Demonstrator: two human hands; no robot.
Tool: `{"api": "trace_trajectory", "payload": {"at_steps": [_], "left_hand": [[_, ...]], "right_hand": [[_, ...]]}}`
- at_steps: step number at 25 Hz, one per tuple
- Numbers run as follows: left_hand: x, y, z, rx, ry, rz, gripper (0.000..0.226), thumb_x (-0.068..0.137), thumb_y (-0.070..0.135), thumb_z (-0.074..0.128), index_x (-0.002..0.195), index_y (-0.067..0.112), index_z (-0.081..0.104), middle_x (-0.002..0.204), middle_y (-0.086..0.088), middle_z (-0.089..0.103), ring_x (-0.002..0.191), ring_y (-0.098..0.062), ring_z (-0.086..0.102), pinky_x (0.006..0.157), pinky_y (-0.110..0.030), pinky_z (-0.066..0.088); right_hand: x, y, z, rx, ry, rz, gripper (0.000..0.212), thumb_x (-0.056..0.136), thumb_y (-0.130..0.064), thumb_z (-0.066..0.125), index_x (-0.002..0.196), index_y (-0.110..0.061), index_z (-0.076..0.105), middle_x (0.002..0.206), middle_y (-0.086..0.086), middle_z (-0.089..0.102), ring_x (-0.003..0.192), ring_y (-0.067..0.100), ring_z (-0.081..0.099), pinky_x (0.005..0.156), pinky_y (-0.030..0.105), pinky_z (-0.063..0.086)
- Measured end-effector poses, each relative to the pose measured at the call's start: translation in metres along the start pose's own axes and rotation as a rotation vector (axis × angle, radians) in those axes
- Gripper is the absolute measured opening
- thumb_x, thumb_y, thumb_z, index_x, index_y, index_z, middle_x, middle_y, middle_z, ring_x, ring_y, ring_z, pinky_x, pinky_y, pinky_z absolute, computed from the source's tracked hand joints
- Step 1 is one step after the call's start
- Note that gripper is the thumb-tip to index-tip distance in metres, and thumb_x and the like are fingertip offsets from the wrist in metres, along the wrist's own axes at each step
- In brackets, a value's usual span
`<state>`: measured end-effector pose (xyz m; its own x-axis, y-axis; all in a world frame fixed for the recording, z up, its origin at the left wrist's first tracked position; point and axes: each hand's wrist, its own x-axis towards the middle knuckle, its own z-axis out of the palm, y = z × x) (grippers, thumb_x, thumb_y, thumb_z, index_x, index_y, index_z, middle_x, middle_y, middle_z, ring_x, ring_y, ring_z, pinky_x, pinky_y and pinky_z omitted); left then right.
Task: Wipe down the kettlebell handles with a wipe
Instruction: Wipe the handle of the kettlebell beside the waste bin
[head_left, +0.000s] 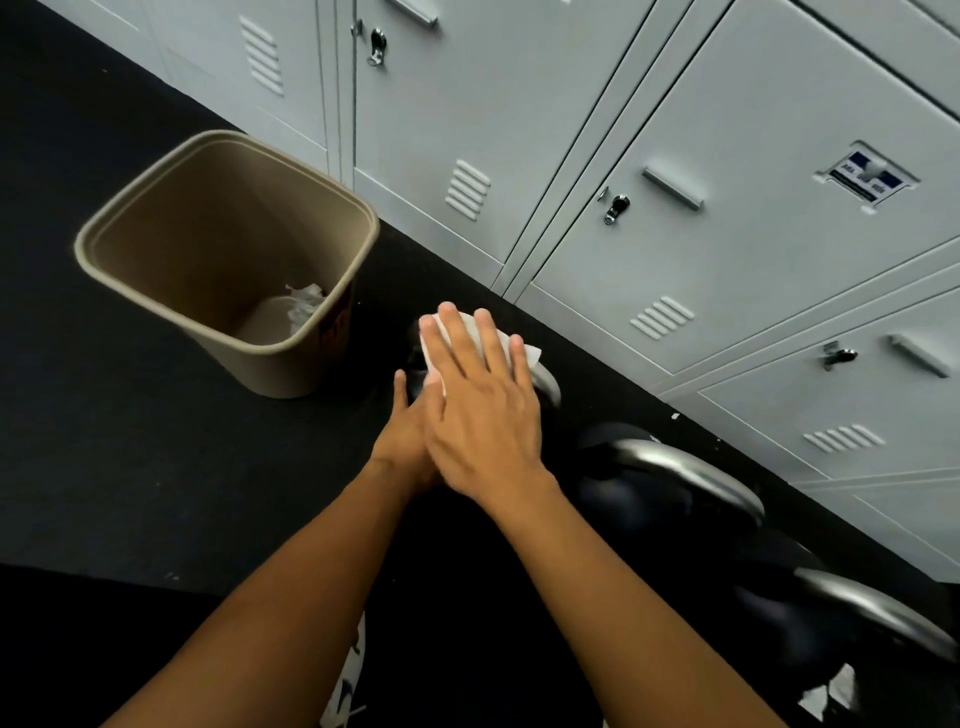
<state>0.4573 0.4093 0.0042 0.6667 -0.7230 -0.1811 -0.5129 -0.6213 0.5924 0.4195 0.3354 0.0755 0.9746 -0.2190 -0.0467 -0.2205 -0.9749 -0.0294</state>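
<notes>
Both hands are meeting at centre frame. Your right hand (483, 410) is lying flat, fingers straight and spread, pressing the wipe (531, 356) down over the first handle (548, 384). Your left hand (405, 441) is tucking in beneath it, thumb up. Its fingers are hidden, so I cannot tell whether they are gripping anything.

The wipe is looking thin, soft and limp, draping over the bar, so it is likely to bunch. Wrapping it round would probably serve better than patting. The handle is reading as smooth steel: stiff, and probably slick once damp. The bells (628, 499) are surely heavy and won't be shifting under you.

The first handle is mostly covered. The second handle (685, 473) and third handle (872, 608) are slanting from upper left to lower right, alongside the lockers (727, 104). The bin (83, 249) is sitting at upper left.
</notes>
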Motion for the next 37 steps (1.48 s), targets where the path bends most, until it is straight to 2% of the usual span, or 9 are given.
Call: {"api": "trace_trajectory", "payload": {"at_steps": [5, 9, 15, 19, 24, 26, 30, 34, 37], "left_hand": [[0.012, -0.018, 0.011, 0.193, -0.11, 0.055, 0.105, 0.09, 0.059, 0.059, 0.147, 0.033, -0.025, 0.155, 0.005, -0.032, 0.139, -0.017, -0.037, 0.118, -0.066, 0.001], [0.01, -0.013, 0.011, 0.193, -0.114, 0.041, 0.091, 0.096, 0.055, 0.049, 0.155, 0.028, -0.015, 0.165, 0.0, -0.015, 0.148, -0.02, -0.025, 0.119, -0.062, -0.002], [0.012, -0.015, 0.009, 0.223, -0.14, 0.056, 0.105, 0.087, 0.058, 0.063, 0.142, 0.039, -0.024, 0.15, 0.01, -0.037, 0.137, -0.017, -0.04, 0.116, -0.067, -0.006], [0.009, -0.01, 0.009, 0.179, -0.12, 0.029, 0.094, 0.095, 0.054, 0.053, 0.144, 0.034, -0.025, 0.164, 0.004, -0.016, 0.146, -0.018, -0.028, 0.118, -0.065, -0.003], [0.015, -0.019, 0.012, 0.284, -0.16, 0.068, 0.11, 0.085, 0.058, 0.066, 0.136, 0.051, -0.032, 0.151, 0.011, -0.034, 0.14, -0.02, -0.038, 0.114, -0.068, -0.007], [0.013, -0.017, 0.013, 0.238, -0.148, 0.052, 0.113, 0.087, 0.058, 0.062, 0.131, 0.05, -0.041, 0.151, 0.011, -0.036, 0.14, -0.019, -0.038, 0.116, -0.069, -0.004], [0.013, -0.016, 0.014, 0.25, -0.137, 0.057, 0.098, 0.09, 0.054, 0.061, 0.14, 0.047, -0.022, 0.154, 0.011, -0.029, 0.143, -0.022, -0.036, 0.116, -0.07, -0.001], [0.015, -0.015, 0.01, 0.325, -0.171, 0.063, 0.102, 0.086, 0.056, 0.065, 0.141, 0.046, -0.02, 0.153, 0.008, -0.032, 0.142, -0.023, -0.036, 0.115, -0.068, -0.005], [0.014, -0.015, 0.011, 0.291, -0.174, 0.043, 0.1, 0.087, 0.055, 0.064, 0.14, 0.045, -0.021, 0.163, 0.005, -0.023, 0.14, -0.022, -0.038, 0.116, -0.069, -0.003]], "right_hand": [[0.02, 0.016, -0.004, 0.276, -0.06, 0.218, 0.056, 0.105, -0.035, 0.021, 0.159, -0.036, 0.005, 0.166, -0.009, 0.008, 0.154, 0.015, 0.0, 0.124, 0.046, 0.0], [-0.007, 0.004, 0.004, 0.1, 0.049, 0.102, 0.059, 0.103, -0.036, 0.021, 0.159, -0.033, 0.003, 0.167, -0.008, 0.002, 0.154, 0.018, -0.003, 0.124, 0.046, 0.001], [0.01, 0.029, 0.003, 0.338, -0.016, 0.263, 0.056, 0.105, -0.036, 0.018, 0.159, -0.035, 0.002, 0.167, -0.009, 0.005, 0.154, 0.015, -0.005, 0.125, 0.044, 0.0], [-0.02, 0.015, 0.008, 0.22, 0.089, 0.156, 0.058, 0.103, -0.036, 0.017, 0.159, -0.031, 0.003, 0.167, -0.008, 0.004, 0.154, 0.016, -0.004, 0.124, 0.042, -0.003], [0.0, 0.042, 0.009, 0.477, 0.012, 0.343, 0.053, 0.106, -0.036, 0.019, 0.159, -0.032, 0.01, 0.166, -0.009, 0.009, 0.154, 0.014, 0.001, 0.125, 0.04, 0.001], [0.0, 0.028, 0.008, 0.394, 0.049, 0.3, 0.055, 0.105, -0.037, 0.016, 0.159, -0.029, 0.008, 0.167, -0.007, 0.007, 0.154, 0.016, -0.002, 0.125, 0.04, -0.003], [-0.04, 0.031, 0.019, 0.389, 0.121, 0.207, 0.059, 0.102, -0.04, 0.012, 0.16, -0.029, 0.004, 0.167, -0.011, -0.001, 0.153, 0.011, -0.012, 0.124, 0.036, -0.004], [-0.007, 0.045, 0.016, 0.694, 0.069, 0.447, 0.053, 0.106, -0.037, 0.015, 0.159, -0.032, 0.013, 0.166, -0.013, 0.007, 0.152, 0.006, -0.004, 0.125, 0.042, 0.006], [-0.019, 0.026, 0.012, 0.518, 0.113, 0.313, 0.057, 0.103, -0.04, 0.009, 0.159, -0.032, 0.004, 0.166, -0.013, -0.001, 0.152, 0.008, -0.011, 0.125, 0.037, -0.005]]}}
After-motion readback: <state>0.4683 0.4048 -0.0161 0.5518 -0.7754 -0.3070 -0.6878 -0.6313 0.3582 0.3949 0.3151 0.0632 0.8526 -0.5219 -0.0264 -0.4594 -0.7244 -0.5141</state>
